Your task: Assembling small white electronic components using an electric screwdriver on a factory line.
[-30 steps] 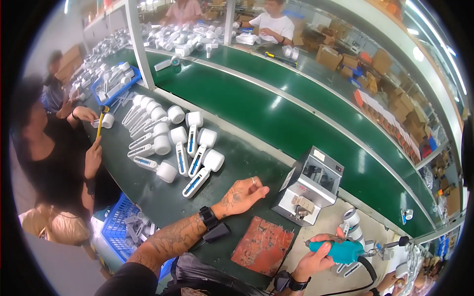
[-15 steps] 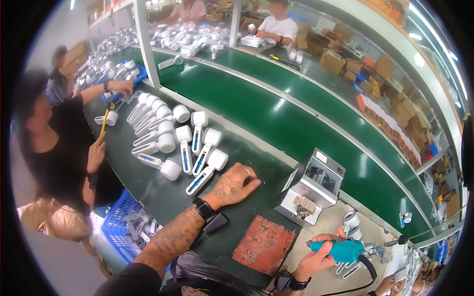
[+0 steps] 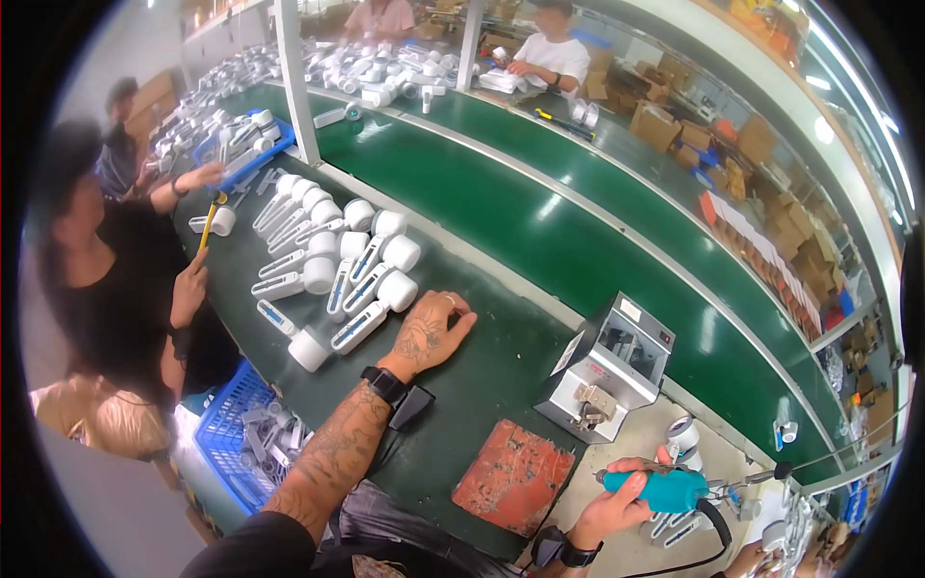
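Note:
My left hand (image 3: 424, 332) rests at the right edge of a cluster of white long-handled pieces (image 3: 366, 313) with round, drum-like heads, several with a blue strip in the handle. The back of the hand faces up. Its fingers are bent but the thumb stands apart, and nothing shows in it; some fingertips are hidden. My right hand (image 3: 617, 506) is wrapped round a teal electric screwdriver (image 3: 670, 489) with a black cord, held level over the pale bench section at the lower right. Similar white pieces (image 3: 682, 433) lie beside and beneath the tool.
A grey machine (image 3: 602, 376) and a worn red plate (image 3: 515, 477) sit before me. Green conveyor belts (image 3: 540, 231) run beyond. At left, a co-worker holds a yellow-handled hammer (image 3: 207, 226) near a blue tray (image 3: 284, 144). A blue basket (image 3: 217, 443) of parts stands below.
My left hand has moved left and slightly away from me, and the nearest white pieces have shifted left. The screwdriver hand stays about where it was. The co-worker's reaching hand has drawn back.

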Motion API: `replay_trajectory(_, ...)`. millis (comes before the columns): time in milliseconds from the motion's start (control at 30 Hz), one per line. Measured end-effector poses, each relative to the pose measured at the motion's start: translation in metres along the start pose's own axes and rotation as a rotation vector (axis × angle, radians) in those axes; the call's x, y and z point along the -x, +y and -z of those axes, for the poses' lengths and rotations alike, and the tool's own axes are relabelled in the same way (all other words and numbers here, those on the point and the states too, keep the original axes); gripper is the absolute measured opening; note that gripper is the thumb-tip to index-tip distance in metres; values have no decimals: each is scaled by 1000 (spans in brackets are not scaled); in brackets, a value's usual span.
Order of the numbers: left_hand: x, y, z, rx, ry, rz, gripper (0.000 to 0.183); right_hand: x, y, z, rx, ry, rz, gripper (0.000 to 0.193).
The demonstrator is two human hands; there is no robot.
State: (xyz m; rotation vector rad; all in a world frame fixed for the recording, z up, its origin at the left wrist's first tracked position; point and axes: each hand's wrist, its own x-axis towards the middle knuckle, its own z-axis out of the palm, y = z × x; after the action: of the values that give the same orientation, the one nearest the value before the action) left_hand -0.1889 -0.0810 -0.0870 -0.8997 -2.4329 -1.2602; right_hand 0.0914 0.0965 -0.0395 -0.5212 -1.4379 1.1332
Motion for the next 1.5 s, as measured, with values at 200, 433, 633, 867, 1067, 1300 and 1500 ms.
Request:
replay_trajectory(200, 6, 23, 2, 65, -62, -141, 18, 1, -2, 1, -3, -13, -10, 60)
replay_trajectory(433, 51, 67, 84, -282, 7, -210, 32, -1, 3, 7, -10, -9, -24, 57)
replay_trajectory(633, 68, 21, 142, -781, -247, -197, 60, 0, 2, 3, -50, -48, -13, 58)
replay_trajectory(867, 62, -1, 151, -776, -296, -162, 53, 3, -4, 0, -46, -51, -40, 57)
replay_trajectory(1067, 61, 29, 135, -440, -149, -275, 45, 4, -9, 4, -27, -71, -34, 52)
replay_trajectory(1300, 67, 159, 46, 277, -456, -421, 33, 16, -43, 49, 18, -66, -142, 50)
replay_trajectory(1500, 78, 244, -86, 200, -438, -787, 26, 39, -68, 104, 107, 9, -67, 61)
